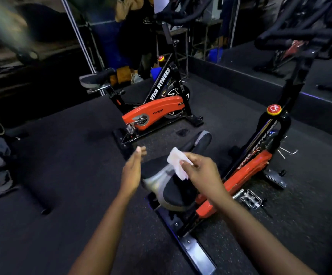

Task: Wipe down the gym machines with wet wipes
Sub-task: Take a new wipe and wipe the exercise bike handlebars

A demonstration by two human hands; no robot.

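A white wet wipe (178, 162) is pinched by the right hand (200, 169) over the near bike's saddle (173, 185). The left hand (132, 167) is spread flat beside it, holding nothing. Limp, light, damp stuff, by the look; best bunched under the fingertips, pressed onto firm padding.

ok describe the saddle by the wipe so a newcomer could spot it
Find the nearer orange-and-black spin bike, on the right. Its saddle is black with a grey edge. Unlike the far bike's saddle, it has the right hand holding a white wipe over it.
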